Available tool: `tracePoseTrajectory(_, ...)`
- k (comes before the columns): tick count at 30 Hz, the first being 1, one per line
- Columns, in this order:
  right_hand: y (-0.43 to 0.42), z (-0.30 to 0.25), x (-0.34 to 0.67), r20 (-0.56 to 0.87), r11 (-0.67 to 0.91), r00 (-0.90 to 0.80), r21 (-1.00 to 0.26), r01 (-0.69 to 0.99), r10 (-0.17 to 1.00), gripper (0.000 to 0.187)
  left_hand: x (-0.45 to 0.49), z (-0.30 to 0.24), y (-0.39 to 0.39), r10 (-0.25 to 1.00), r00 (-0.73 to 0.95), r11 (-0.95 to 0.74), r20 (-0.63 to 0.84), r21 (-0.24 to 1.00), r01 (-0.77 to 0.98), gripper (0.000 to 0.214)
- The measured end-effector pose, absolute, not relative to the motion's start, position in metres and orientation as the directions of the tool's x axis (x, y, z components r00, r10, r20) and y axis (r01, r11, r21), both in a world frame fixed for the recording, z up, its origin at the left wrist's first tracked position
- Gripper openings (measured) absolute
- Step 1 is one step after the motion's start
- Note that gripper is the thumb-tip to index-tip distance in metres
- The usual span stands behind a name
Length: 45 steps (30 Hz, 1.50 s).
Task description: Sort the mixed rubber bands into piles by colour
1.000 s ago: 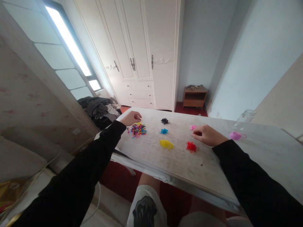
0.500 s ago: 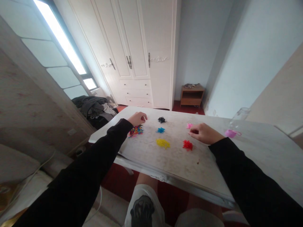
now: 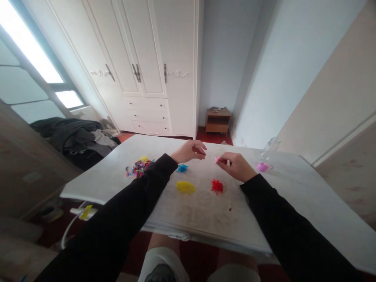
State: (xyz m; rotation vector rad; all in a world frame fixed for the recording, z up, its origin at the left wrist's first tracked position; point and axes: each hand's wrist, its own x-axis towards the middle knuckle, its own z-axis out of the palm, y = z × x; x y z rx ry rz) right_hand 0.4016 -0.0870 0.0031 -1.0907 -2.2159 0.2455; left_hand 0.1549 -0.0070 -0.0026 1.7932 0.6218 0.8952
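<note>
Crossing from the mixed heap (image 3: 138, 167), the left hand (image 3: 189, 150) has reached the pink heap (image 3: 216, 159) by the table's (image 3: 279, 203) far edge, opposite the right hand (image 3: 235, 166). Both curl narrow; whether either grips anything is unclear. Blue heap (image 3: 182, 168), yellow heap (image 3: 185, 187) and red heap (image 3: 217, 186) lie nearer.

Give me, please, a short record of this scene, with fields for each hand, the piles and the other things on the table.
Left: left hand, fingers curled, beyond the blue pile; whether it holds something cannot be told.
Right: right hand, fingertips at the pink pile.
Other sorted piles: yellow pile, red pile.
Mixed pile: multicoloured pile, on the left, apart from both hands.
Also on the white table: pink lid beside glass jar.
</note>
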Motion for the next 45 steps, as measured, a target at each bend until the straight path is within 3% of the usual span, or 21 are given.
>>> tracePoseTrajectory(9,-0.087,-0.005,0.393,0.48,0.648,-0.45,-0.424,0.633,0.754,0.018,0.16,-0.012,-0.028,0.673,0.629,-0.604,0.39,0.78,0.162,0.029)
tracePoseTrajectory(25,-0.102,0.002,0.38,0.478,0.698,-0.511,-0.436,0.569,0.715,0.012,0.164,-0.004,-0.051,0.581,0.697,-0.687,0.421,0.713,0.141,0.033)
tracePoseTrajectory(29,-0.103,0.005,0.38,0.531,0.685,-0.453,-0.413,0.6,0.716,0.012,0.159,-0.001,-0.047,0.586,0.732,-0.632,0.347,0.762,0.144,0.035)
tracePoseTrajectory(34,-0.104,0.009,0.38,0.579,0.633,-0.351,-0.407,0.658,0.736,0.016,0.145,-0.003,-0.037,0.491,0.864,-0.485,0.11,0.859,0.166,0.032)
tracePoseTrajectory(45,-0.105,0.007,0.377,0.546,0.635,-0.379,-0.418,0.65,0.747,0.017,0.133,0.002,-0.043,0.302,0.94,-0.241,-0.158,0.941,0.236,0.025)
